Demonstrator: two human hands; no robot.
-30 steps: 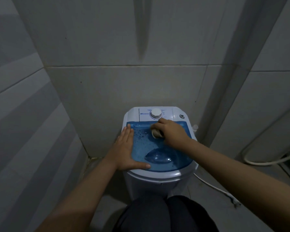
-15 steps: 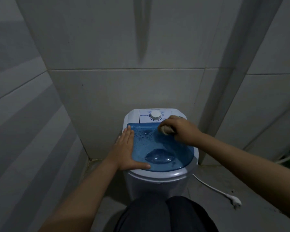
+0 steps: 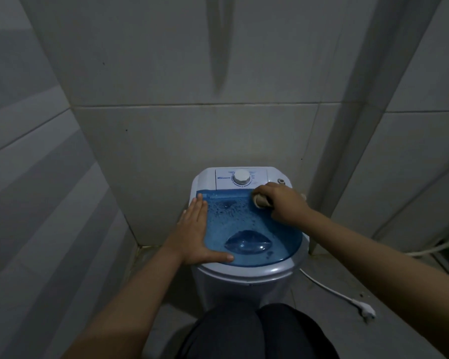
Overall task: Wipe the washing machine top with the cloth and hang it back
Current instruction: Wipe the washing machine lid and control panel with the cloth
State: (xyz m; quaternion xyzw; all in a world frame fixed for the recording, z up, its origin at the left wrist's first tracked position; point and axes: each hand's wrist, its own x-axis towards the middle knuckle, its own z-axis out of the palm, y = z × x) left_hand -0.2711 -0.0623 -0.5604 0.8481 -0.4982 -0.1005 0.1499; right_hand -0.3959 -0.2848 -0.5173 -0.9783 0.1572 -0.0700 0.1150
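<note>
A small white washing machine (image 3: 246,274) stands against the tiled wall, with a translucent blue lid (image 3: 246,224) speckled with water drops and a white dial (image 3: 241,177) on its back panel. My left hand (image 3: 195,231) lies flat on the lid's left edge, fingers together and thumb stretched along the front. My right hand (image 3: 283,203) is closed on a bunched pale cloth (image 3: 259,201), pressed on the lid's back right corner just in front of the panel. Most of the cloth is hidden under the hand.
Grey tiled walls close in on the left and behind. A white power cord with its plug (image 3: 364,308) lies on the floor at the right. A pale hose (image 3: 436,248) curves along the right edge. My dark-clothed knees (image 3: 257,332) are right in front of the machine.
My right hand has slid the cloth from the lid's back middle to its back right corner. The left hand has stayed flat on the left edge.
</note>
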